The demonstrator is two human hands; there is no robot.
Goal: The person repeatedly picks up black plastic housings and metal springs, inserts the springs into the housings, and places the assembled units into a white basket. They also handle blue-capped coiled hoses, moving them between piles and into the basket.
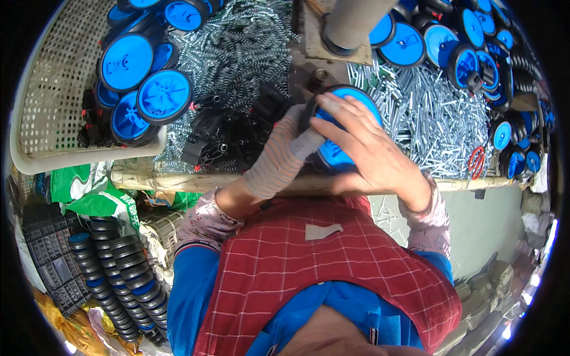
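In front of me, at the table's near edge, is a blue wheel with a black tyre. My left hand, in a grey striped knit glove, grips it from the left; its far fingers are partly hidden by the tyre. Across the wheel's blue face lies my right hand, bare, with its fingers stretched out and slightly apart. Just beyond the wheel stands a small metal fixture on the table. Left of my gloved hand lie several black plastic brackets, some with red bits.
Metal springs are heaped left of centre, metal pins on the right. A white perforated basket holds blue wheels; more wheels pile up at the far right. Red-handled scissors lie near the edge. A grey post rises ahead.
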